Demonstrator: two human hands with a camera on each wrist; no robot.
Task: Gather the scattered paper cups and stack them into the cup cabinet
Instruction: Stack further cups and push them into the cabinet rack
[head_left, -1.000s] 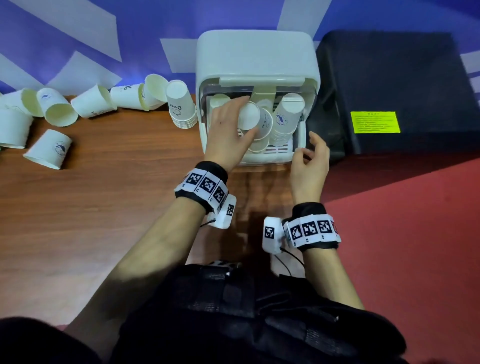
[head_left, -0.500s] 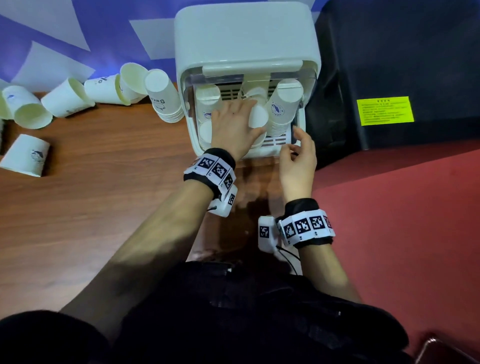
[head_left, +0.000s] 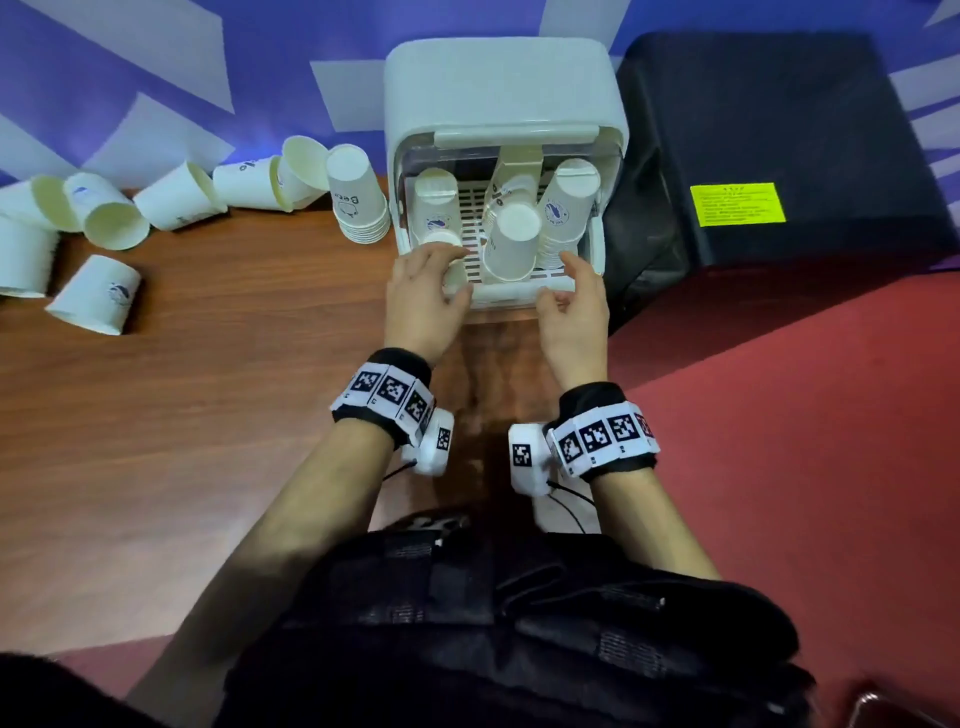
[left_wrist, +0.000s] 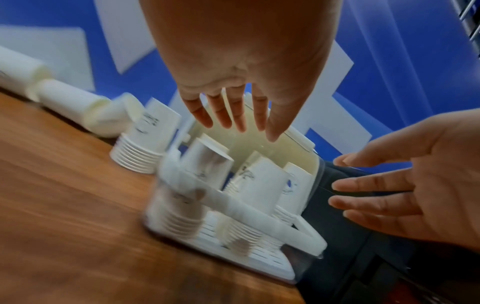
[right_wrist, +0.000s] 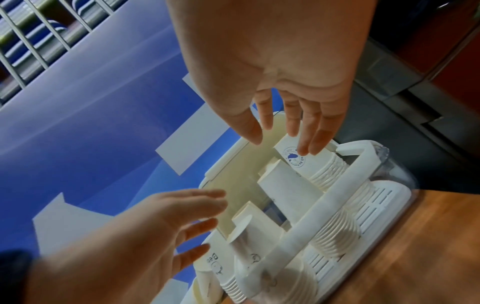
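The white cup cabinet (head_left: 498, 98) stands open at the back of the wooden table (head_left: 208, 415). Its slotted tray holds upside-down cup stacks: a left stack (head_left: 435, 208), a middle stack (head_left: 511, 239) and a right stack (head_left: 566, 208). My left hand (head_left: 441, 265) hovers at the tray's front left corner, fingers straight and holding nothing (left_wrist: 233, 115). My right hand (head_left: 566, 280) is at the tray's front right, also open and holding nothing (right_wrist: 285, 131). Another cup stack (head_left: 358, 197) stands just left of the cabinet. Several loose cups (head_left: 98, 296) lie scattered on the table's left.
A black case (head_left: 779, 156) with a yellow label (head_left: 736, 203) stands against the cabinet's right side. Red floor (head_left: 779, 441) lies right of the table edge. A blue and white wall (head_left: 156, 78) runs behind everything.
My left hand has let go of the middle stack and drawn back to the tray's front left. My right hand has moved in to the tray's front right.
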